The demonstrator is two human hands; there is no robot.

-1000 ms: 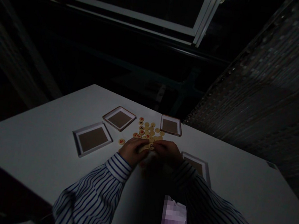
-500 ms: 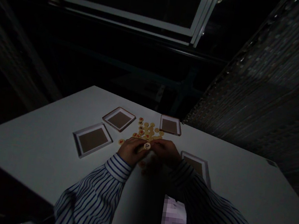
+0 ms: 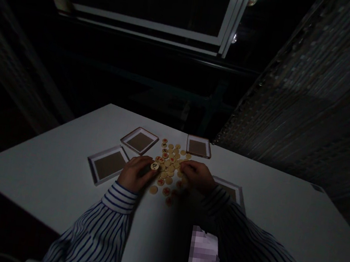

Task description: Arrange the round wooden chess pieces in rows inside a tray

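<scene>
My left hand (image 3: 134,173) pinches a round xiangqi piece (image 3: 155,166) between thumb and fingers, its dark character facing up toward me. My right hand (image 3: 197,176) is closed, its fingertips down at the right side of the pile; whatever they grip, if anything, is hidden. Between both hands spreads a loose pile of pale xiangqi pieces (image 3: 168,163), some blank side up, some with red or black characters. Nearer to me lie several more, among them a blank piece (image 3: 153,189) and a red-marked piece (image 3: 166,191).
Shallow, brown-bottomed trays stand around the pile on the white table (image 3: 58,175): a far left tray (image 3: 124,138), a near left tray (image 3: 91,170), a far right tray (image 3: 188,144) and a near right tray (image 3: 240,191) partly behind my right forearm. A bead curtain (image 3: 312,102) hangs at right.
My left hand has moved left, away from my right hand, with the xiangqi piece in its pinch. More of the pile between the hands now shows. My right hand stays almost in place.
</scene>
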